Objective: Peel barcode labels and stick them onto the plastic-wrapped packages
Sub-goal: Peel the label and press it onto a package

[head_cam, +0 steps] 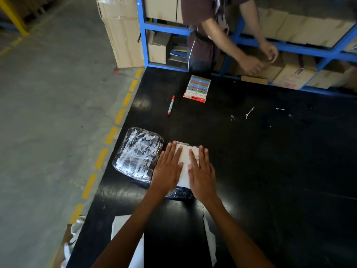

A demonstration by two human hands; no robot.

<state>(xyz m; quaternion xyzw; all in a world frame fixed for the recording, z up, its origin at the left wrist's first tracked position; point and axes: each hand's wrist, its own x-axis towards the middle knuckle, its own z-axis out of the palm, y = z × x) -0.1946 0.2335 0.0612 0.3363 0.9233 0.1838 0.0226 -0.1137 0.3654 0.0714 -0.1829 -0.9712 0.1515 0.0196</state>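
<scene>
A white barcode label (185,165) lies on a dark plastic-wrapped package (180,194) on the black table (260,161). My left hand (168,169) lies flat, fingers spread, over the label's left side. My right hand (201,171) lies flat on its right side, covering part of the print. Most of that package is hidden under the label and my hands. A second plastic-wrapped package (138,153), shiny with white patterning, sits just left of my left hand.
A red marker (171,105) and a pack of coloured label strips (198,88) lie farther back. White backing sheets (123,229) lie near the front edge. Another person (249,59) works at blue shelving (166,28) with cardboard boxes behind the table. The table's left edge drops to the floor.
</scene>
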